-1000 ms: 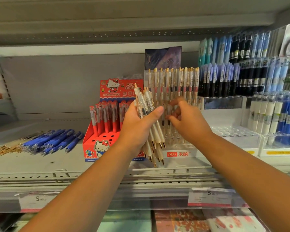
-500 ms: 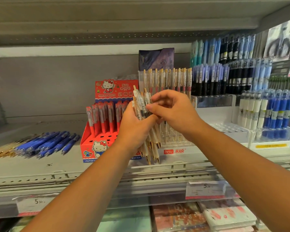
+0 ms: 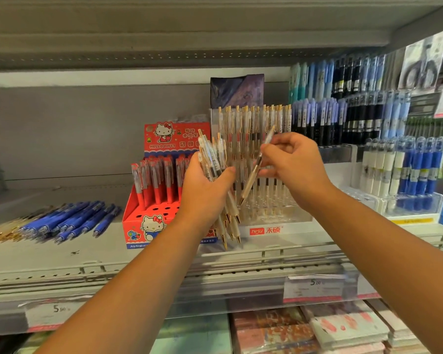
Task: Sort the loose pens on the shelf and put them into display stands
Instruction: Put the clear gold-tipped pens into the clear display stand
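Left hand grips a bundle of slim, clear, gold-tipped plastic pens in front of the clear acrylic display stand. Right hand pinches one matching single pen on its upper barrel. The pens look light, stiff and probably slippery.

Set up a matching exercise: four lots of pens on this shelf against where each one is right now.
1. single gold pen
2. gold pen bundle
3. blue pens
4. red pens

A. standing in the Hello Kitty stand
B. pinched by the right hand
C. lying loose on the shelf
D. gripped by the left hand

Pairs: 1-B, 2-D, 3-C, 4-A.
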Demonstrator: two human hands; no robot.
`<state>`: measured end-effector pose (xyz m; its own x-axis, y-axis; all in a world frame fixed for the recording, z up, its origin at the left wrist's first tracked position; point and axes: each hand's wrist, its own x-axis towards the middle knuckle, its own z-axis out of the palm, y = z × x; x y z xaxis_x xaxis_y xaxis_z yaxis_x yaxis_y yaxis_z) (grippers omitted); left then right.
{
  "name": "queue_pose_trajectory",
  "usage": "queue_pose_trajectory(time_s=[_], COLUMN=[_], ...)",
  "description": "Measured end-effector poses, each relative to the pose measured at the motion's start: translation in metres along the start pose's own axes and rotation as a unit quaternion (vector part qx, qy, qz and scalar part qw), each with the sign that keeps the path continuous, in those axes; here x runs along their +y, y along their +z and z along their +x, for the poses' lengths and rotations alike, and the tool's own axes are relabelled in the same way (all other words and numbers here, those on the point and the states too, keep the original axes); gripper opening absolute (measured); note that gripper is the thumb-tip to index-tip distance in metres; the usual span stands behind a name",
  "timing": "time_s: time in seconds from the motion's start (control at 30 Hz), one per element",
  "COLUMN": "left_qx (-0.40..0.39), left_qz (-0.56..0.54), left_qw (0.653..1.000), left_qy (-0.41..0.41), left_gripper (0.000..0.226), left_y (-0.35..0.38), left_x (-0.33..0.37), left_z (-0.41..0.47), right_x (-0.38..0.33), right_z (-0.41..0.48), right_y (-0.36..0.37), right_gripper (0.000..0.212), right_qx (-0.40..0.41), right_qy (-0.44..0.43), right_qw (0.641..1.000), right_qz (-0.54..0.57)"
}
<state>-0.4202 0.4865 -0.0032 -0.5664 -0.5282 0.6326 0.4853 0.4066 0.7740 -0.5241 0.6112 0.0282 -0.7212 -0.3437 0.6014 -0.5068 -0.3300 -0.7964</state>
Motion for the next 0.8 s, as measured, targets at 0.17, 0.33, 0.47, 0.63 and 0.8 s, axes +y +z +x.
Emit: queue_pose_trajectory(time_s=[0.17, 0.33, 0.47, 0.63, 0.8], left_qx=[0.009, 0.012, 0.013, 0.020, 0.010], left_qz=[0.013, 0.026, 0.026, 0.026, 0.033], left_qw=[1.000, 0.999, 0.999, 0.999, 0.999], left_qy=[0.023, 0.039, 0.036, 0.026, 0.028], left_gripper=[0.034, 0.040, 0.037, 0.034, 0.033], left_y=[0.000, 0.000, 0.000, 0.001, 0.002], left_x=[0.000, 0.001, 0.002, 0.000, 0.001], left_z=[-0.001, -0.003, -0.004, -0.002, -0.003], right_x=[0.010, 0.024, 0.028, 0.033, 0.039], right_z=[0.006, 0.007, 0.007, 0.008, 0.008], right_y=[-0.016, -0.015, -0.013, -0.012, -0.009], right_gripper=[0.035, 0.033, 0.031, 0.036, 0.039], right_qx=[0.060, 0.075, 0.064, 0.019, -0.051], right_qy=[-0.093, -0.142, -0.167, -0.153, -0.096], right_qw=[0.981, 0.956, 0.947, 0.936, 0.923], right_qz=[-0.160, -0.244, -0.267, -0.316, -0.368])
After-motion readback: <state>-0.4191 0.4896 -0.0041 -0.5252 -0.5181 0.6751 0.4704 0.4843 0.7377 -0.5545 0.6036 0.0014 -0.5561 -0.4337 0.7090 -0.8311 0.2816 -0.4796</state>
